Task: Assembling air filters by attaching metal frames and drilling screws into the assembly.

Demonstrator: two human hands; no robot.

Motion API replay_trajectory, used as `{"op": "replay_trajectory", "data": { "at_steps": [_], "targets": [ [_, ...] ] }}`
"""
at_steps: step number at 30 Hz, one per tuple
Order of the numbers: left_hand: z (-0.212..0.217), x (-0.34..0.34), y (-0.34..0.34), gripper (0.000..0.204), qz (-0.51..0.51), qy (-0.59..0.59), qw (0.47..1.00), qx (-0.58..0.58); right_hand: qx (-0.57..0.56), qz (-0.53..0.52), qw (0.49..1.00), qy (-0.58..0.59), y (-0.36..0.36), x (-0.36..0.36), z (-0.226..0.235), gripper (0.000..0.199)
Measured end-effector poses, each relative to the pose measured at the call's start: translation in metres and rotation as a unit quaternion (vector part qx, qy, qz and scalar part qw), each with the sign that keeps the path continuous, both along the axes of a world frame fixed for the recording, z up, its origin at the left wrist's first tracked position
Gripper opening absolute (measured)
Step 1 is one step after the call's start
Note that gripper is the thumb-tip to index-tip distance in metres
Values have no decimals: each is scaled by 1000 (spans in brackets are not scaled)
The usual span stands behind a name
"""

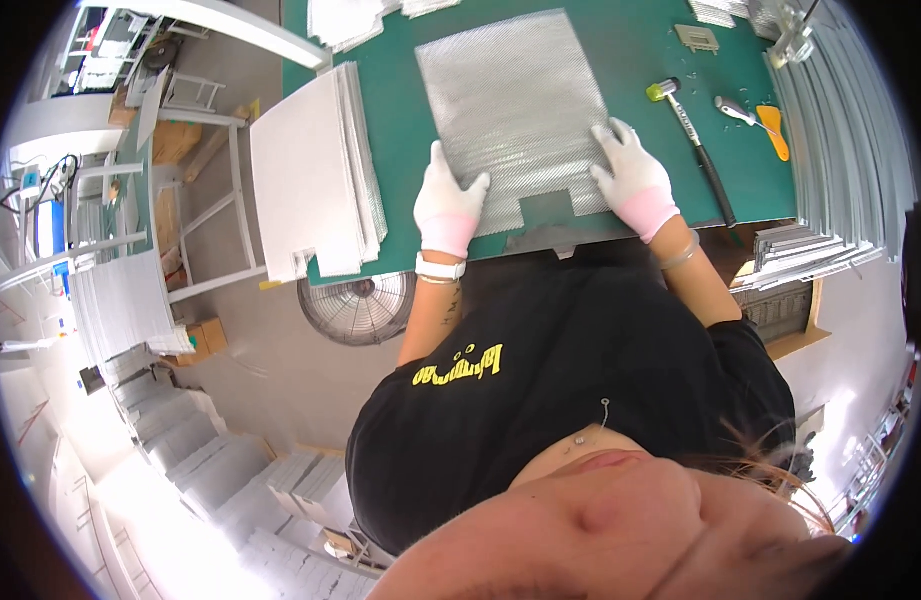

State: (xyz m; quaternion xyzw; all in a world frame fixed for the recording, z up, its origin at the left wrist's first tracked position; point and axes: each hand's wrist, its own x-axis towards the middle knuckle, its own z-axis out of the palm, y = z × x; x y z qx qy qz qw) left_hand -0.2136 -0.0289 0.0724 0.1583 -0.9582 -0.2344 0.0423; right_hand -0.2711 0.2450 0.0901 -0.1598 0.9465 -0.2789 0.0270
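Note:
A grey, finely ridged mesh sheet (516, 95) with a rectangular notch in its near edge lies on the green worktable (381, 120) in front of me. My left hand (448, 205), in a white glove with a pink cuff, grips its near left corner, thumb on top and fingers along the side. On the near right edge, my right hand (633, 180), gloved alike, holds the sheet with its thumb and fingers at the border. Below the notch, a grey metal piece (551, 240) sits at the table's front edge.
A stack of white-faced notched sheets (311, 180) lies at left. Right of the sheet are a mallet (703, 160) with a yellow-green head, a white-handled tool (736, 112), an orange scraper (774, 132) and long grey strips (851, 140). A fan (361, 305) stands below the table.

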Motion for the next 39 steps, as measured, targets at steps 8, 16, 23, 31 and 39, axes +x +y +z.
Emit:
{"op": "replay_trajectory", "data": {
  "at_steps": [8, 16, 23, 31, 39],
  "targets": [
    [-5, -13, -33, 69, -199, 66, 966, -150, 86, -110, 935, 326, 91, -169, 78, 24],
    [29, -16, -12, 54, -172, 212, 952, -141, 445, -240, 857, 99, 183, -283, 150, 27],
    [36, -18, 36, 30, -230, 227, 896, 305, 232, -144, 795, 541, 213, -225, 157, 23],
    [80, -32, 124, 60, -157, 284, 555, 766, 17, 364, 839, 405, 8, -11, 110, 34],
    [70, 17, 25, 70, -73, 252, 761, 593, -88, 33, 960, 265, 29, 6, 95, 76]
  ]
}}
